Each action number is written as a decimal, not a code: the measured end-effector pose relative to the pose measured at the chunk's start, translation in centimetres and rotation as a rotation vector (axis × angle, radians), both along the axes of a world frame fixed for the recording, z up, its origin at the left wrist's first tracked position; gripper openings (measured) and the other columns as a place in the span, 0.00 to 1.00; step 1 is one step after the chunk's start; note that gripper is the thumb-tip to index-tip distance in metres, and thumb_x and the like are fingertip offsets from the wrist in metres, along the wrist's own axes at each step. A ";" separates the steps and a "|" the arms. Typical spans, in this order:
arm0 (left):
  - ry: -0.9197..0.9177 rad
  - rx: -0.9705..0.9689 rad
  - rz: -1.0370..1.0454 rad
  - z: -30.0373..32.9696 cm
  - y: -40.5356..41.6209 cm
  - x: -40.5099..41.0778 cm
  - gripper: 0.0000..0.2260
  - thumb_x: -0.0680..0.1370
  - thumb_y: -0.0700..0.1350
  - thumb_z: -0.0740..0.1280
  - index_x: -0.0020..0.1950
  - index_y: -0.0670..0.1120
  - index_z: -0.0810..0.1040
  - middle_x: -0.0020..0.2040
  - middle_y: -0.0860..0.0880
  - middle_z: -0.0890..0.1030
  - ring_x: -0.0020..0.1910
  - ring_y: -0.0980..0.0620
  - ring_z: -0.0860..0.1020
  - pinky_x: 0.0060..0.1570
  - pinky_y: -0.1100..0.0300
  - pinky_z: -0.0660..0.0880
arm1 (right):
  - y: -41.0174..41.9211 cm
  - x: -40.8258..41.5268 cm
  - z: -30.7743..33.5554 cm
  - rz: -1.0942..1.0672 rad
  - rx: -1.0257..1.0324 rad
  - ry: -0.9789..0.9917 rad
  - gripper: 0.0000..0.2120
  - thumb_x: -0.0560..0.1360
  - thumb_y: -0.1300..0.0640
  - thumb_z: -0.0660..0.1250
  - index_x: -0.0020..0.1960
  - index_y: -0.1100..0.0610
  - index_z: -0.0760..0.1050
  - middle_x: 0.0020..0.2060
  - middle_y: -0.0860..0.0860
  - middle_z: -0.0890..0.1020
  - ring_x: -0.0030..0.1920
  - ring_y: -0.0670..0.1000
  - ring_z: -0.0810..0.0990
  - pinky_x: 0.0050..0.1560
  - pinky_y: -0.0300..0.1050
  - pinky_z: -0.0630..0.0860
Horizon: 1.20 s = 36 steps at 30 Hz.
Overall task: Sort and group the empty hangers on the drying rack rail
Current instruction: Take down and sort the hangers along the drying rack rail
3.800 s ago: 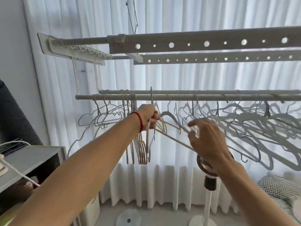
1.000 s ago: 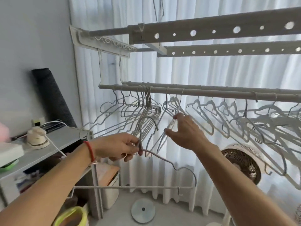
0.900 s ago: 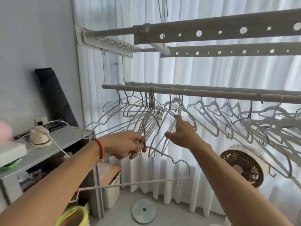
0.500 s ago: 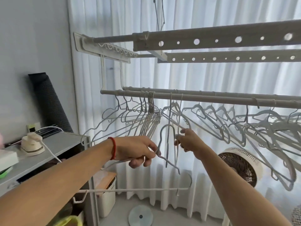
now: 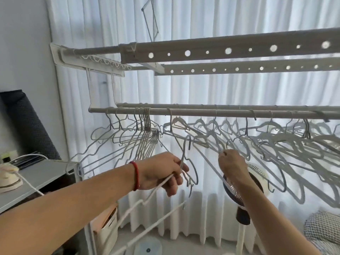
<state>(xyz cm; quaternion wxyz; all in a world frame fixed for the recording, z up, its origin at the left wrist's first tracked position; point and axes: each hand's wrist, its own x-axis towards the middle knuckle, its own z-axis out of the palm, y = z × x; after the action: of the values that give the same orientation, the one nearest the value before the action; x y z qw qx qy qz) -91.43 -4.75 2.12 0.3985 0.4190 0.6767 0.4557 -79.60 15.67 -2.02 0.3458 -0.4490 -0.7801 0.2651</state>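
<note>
A grey rail (image 5: 202, 112) of the drying rack runs across the view with several empty hangers on it. A tight bunch of thin pale hangers (image 5: 147, 133) hangs at the left. Grey hangers (image 5: 276, 144) spread along the right, tilted and tangled. My left hand (image 5: 163, 172) grips a loose white hanger (image 5: 147, 199) off the rail; its hook points up at about chest height. My right hand (image 5: 230, 166) pinches the lower arm of a grey hanger (image 5: 206, 157) that still hangs on the rail.
Perforated upper bars (image 5: 220, 50) of the rack cross overhead. White curtains fill the background. A grey shelf (image 5: 36, 177) with a small white device and cable stands at the left. A standing fan (image 5: 239, 190) sits behind my right wrist. A patterned cushion (image 5: 322, 229) lies at the lower right.
My left hand has lowered the loose white hanger and drawn it toward me. My right hand has shifted right to pinch a grey hanger on the rail.
</note>
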 end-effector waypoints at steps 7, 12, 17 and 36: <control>-0.202 0.073 0.110 2.5 6.0 3.5 0.11 0.81 0.30 0.52 0.53 0.36 0.73 0.26 0.44 0.76 0.16 0.57 0.67 0.17 0.67 0.67 | 1.0 3.6 1.5 -0.036 0.002 -0.089 0.11 0.79 0.61 0.58 0.55 0.64 0.77 0.48 0.60 0.81 0.48 0.61 0.79 0.46 0.51 0.75; -0.240 -0.032 0.053 1.7 7.6 6.1 0.10 0.82 0.32 0.53 0.52 0.34 0.73 0.28 0.43 0.79 0.15 0.58 0.65 0.15 0.67 0.64 | 2.3 5.6 2.6 -0.009 -0.010 -0.085 0.11 0.77 0.62 0.59 0.54 0.66 0.77 0.49 0.62 0.82 0.51 0.63 0.81 0.53 0.55 0.79; -0.145 0.042 0.109 0.7 9.3 8.4 0.11 0.81 0.32 0.50 0.53 0.34 0.72 0.24 0.44 0.78 0.14 0.58 0.63 0.16 0.67 0.63 | 3.2 6.6 2.2 0.062 0.041 -0.087 0.11 0.78 0.63 0.59 0.51 0.64 0.79 0.47 0.62 0.83 0.48 0.62 0.81 0.48 0.54 0.80; 0.192 0.227 0.465 5.2 16.0 -3.2 0.15 0.78 0.34 0.50 0.56 0.32 0.73 0.37 0.37 0.80 0.15 0.52 0.64 0.22 0.65 0.61 | 2.3 3.7 -0.8 0.088 0.005 -0.025 0.16 0.77 0.67 0.56 0.62 0.63 0.74 0.55 0.62 0.81 0.55 0.63 0.77 0.48 0.46 0.68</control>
<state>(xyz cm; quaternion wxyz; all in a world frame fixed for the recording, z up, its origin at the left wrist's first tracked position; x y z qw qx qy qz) -94.59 11.24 7.28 0.1675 0.3356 0.7341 0.5661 -75.93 18.00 -2.84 0.3249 -0.4167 -0.8041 0.2725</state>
